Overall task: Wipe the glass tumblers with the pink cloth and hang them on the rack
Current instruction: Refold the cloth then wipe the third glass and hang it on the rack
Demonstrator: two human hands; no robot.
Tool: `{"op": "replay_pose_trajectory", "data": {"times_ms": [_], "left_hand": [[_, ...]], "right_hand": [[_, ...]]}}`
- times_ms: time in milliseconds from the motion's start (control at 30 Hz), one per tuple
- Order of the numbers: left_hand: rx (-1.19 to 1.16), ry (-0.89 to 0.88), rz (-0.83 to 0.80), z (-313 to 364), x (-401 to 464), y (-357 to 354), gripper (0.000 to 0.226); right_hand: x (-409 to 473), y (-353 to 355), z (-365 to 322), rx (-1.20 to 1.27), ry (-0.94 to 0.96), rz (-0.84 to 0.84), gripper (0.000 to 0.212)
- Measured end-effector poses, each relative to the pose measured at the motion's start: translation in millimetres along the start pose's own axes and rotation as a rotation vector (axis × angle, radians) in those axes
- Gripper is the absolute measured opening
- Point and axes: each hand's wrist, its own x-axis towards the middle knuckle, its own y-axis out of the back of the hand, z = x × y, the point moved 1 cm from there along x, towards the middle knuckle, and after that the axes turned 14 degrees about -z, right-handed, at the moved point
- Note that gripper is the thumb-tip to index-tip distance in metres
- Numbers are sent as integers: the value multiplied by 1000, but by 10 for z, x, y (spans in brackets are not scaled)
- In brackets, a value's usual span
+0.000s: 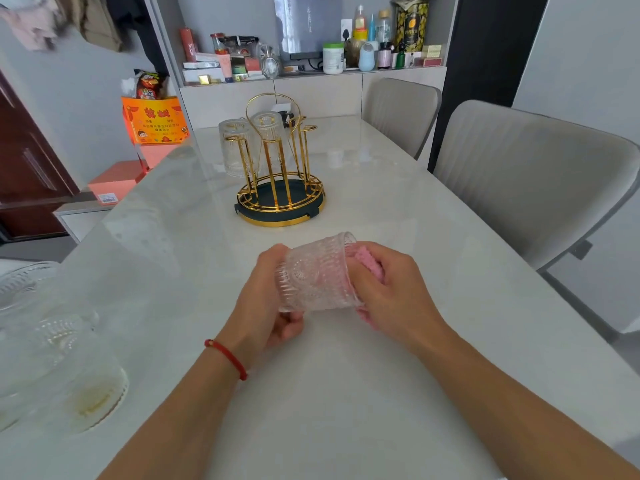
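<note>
Chinese characters on orange box (154, 120), unreadable

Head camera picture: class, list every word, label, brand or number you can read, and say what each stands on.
None can be read for certain.
Orange box: large red characters and small lines, too blurred.
Yellow patterned tin: label too small.
Snack bag: print blurred.
White jar: label too small.
Pink box: white sticker, unreadable.

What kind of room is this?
Probably a dining room at home: a long pale table with padded chairs, a gold glass rack, and a shelf crowded with bottles and jars.
</note>
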Motion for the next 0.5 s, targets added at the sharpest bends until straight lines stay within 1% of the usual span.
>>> {"op": "replay_pose_trajectory", "data": {"times_ms": [33,100,200,233,333,367,433,500], "left_hand": [[35,38,-23,6,4,52,44],[122,125,-124,39,-3,143,44],[163,200,-239,57,-19,206,40],[178,209,-261,60,-18,207,40],[216,250,-305,72,-15,212,35],[213,261,-319,74,-10,211,34],[165,259,-357,66,-15,182,41],[52,216,-401,29,0,144,60]], "right_hand": [[-12,11,-6,-20,10,-35,16],[-30,44,-1,-77,36,-80,15],[-36,79,41,-136,97,-66,26],[-37,91,46,-180,123,-57,30],[-43,125,64,-434,236,-43,35],[-40,136,72,-478,257,-38,36],[-20,154,78,-460,230,-4,35],[21,154,66,-386,163,66,28]]}}
